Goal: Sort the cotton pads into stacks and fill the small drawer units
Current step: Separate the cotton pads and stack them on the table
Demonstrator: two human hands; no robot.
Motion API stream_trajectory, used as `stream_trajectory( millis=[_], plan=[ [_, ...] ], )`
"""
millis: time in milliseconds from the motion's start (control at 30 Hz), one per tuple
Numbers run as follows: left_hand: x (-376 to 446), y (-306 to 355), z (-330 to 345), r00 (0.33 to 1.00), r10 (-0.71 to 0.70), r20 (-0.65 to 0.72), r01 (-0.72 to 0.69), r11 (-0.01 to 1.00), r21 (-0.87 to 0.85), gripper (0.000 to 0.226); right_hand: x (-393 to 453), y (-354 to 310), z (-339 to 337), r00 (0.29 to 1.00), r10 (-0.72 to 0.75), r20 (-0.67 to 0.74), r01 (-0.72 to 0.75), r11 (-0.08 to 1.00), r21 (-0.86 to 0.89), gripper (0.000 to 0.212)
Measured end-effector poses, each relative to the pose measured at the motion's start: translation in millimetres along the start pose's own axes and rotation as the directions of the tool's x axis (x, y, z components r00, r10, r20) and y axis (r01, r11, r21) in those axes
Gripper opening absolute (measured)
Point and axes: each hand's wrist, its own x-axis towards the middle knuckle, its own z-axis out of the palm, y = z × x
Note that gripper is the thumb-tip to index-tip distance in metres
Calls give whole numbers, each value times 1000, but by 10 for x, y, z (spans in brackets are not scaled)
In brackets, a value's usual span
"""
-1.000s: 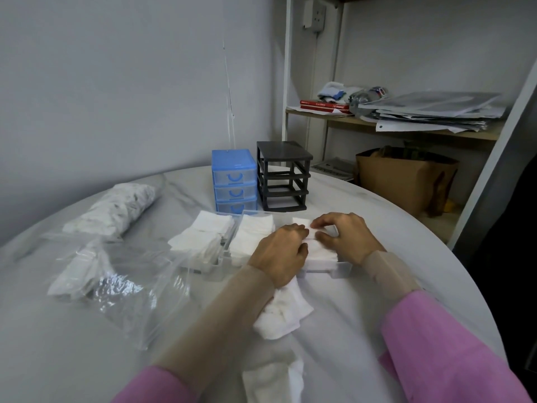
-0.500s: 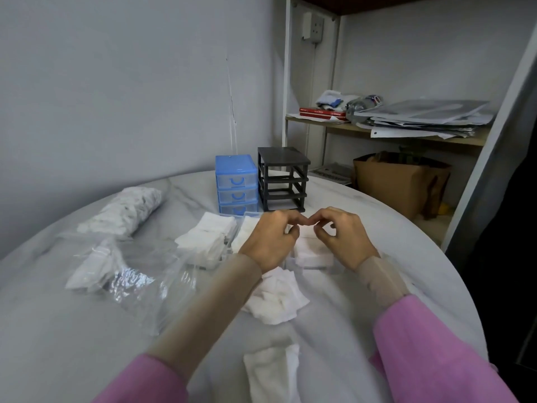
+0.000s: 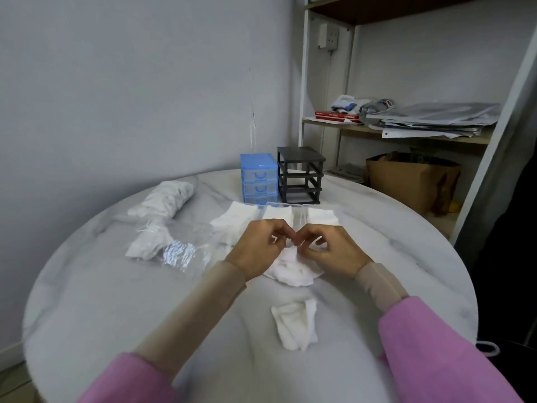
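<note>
My left hand (image 3: 261, 248) and my right hand (image 3: 334, 251) meet fingertip to fingertip over a loose pile of white cotton pads (image 3: 293, 271), and both pinch a pad at its top. Behind the hands, three neat pad stacks (image 3: 235, 219) (image 3: 277, 213) (image 3: 321, 216) lie side by side in clear trays. Farther back stand a blue drawer unit (image 3: 258, 178) with its drawers in and a black drawer frame (image 3: 300, 175) with open slots. Another small heap of pads (image 3: 296, 324) lies nearer to me.
On the round marble table (image 3: 116, 315), a full bag of pads (image 3: 162, 199) and a crumpled clear bag (image 3: 162, 248) lie at the left. A shelf with papers (image 3: 430, 120) and a cardboard box (image 3: 412, 181) stand beyond the table's right edge.
Both hands left the right-hand stack, which they were pressing, and drew back toward me. They now meet over the loose pile and pinch a pad there.
</note>
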Motion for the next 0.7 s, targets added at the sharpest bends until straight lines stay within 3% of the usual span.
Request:
stream_trajectory(
  millis=[133, 300, 367, 467, 633, 700],
  plan=[
    [-108, -46, -53, 999, -34, -19, 34, 999, -15, 25, -34, -66, 67, 991, -18, 135, 20, 1000, -11, 28],
    [-173, -103, -73, 999, -52, 6, 52, 998, -27, 27, -23, -89, 87, 992, -46, 120, 52, 997, -49, 10],
    [-189, -127, -64, 998, -55, 26, 56, 998, -38, 28, -20, -92, 94, 991, -47, 123, 50, 999, -22, 14],
    [-186, -152, -53, 998, -66, 23, 67, 995, -73, 26, -5, -70, 90, 998, -52, 46, 48, 996, 79, 27],
    [-117, -127, -68, 994, -100, -38, 93, 982, -166, 21, 73, -69, 18, 998, -8, -70, 28, 957, 288, 28],
    [-66, -106, -60, 989, -144, -45, 126, 952, -279, 19, 130, -70, -5, 994, -3, -110, 40, 941, 336, 30]
  ],
)
